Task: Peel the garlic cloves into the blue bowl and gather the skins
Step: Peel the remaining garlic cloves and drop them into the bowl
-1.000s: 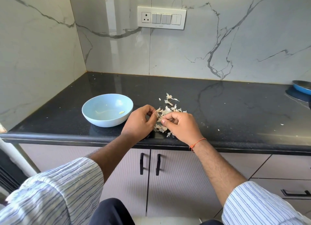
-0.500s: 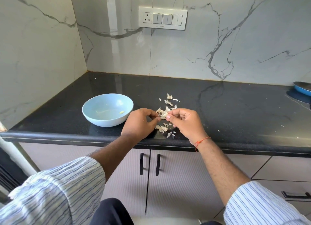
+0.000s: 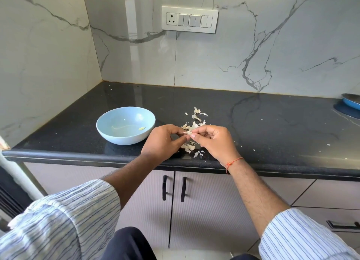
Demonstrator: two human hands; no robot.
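Seemingly midway, a papery garlic clove [image 3: 187,132] is pinched by left hand [image 3: 162,143] and right hand [image 3: 213,142] at frame centre, with one peeled bit [image 3: 142,128] lying in the pale blue round bowl [image 3: 116,138] and loose white skins [image 3: 194,123] ungathered

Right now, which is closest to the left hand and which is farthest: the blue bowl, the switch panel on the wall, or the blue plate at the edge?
From the left hand, in the head view:
1. Blue bowl, just to its left on the counter.
2. Switch panel, up on the back wall.
3. Blue plate, far off at the counter's right edge.
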